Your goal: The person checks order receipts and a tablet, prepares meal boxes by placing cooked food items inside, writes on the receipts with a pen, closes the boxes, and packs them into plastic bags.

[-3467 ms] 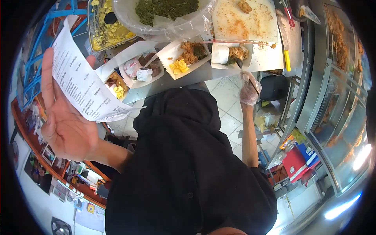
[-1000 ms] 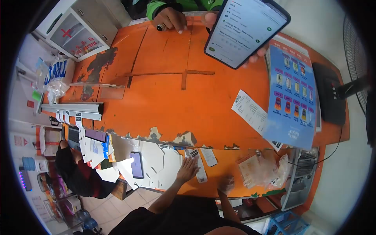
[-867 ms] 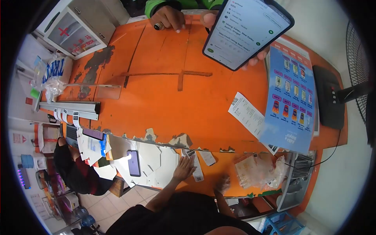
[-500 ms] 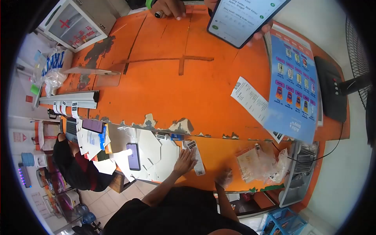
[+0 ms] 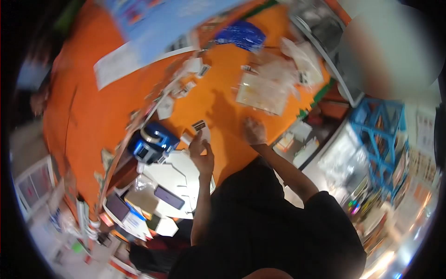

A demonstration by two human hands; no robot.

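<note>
Looks like a shop, service-counter area; exact trade can't be read off this frame. Evidence: worn orange counter (image 5: 88, 111) with a lower orange work surface (image 5: 227, 153) on the staff side, and a person (image 5: 37, 104), blurred, at the far side. Blue printed sheet (image 5: 162, 23) with small coloured pictures lies up top, long white slip (image 5: 116, 65) partly under it. Down low: printed slip (image 5: 201, 130), clear plastic bags (image 5: 304, 60), blue device (image 5: 151, 142), phone (image 5: 168, 197) on white sheets (image 5: 174, 174). Blue crate (image 5: 378, 135) off to the side. Background too smeared to read.
</note>
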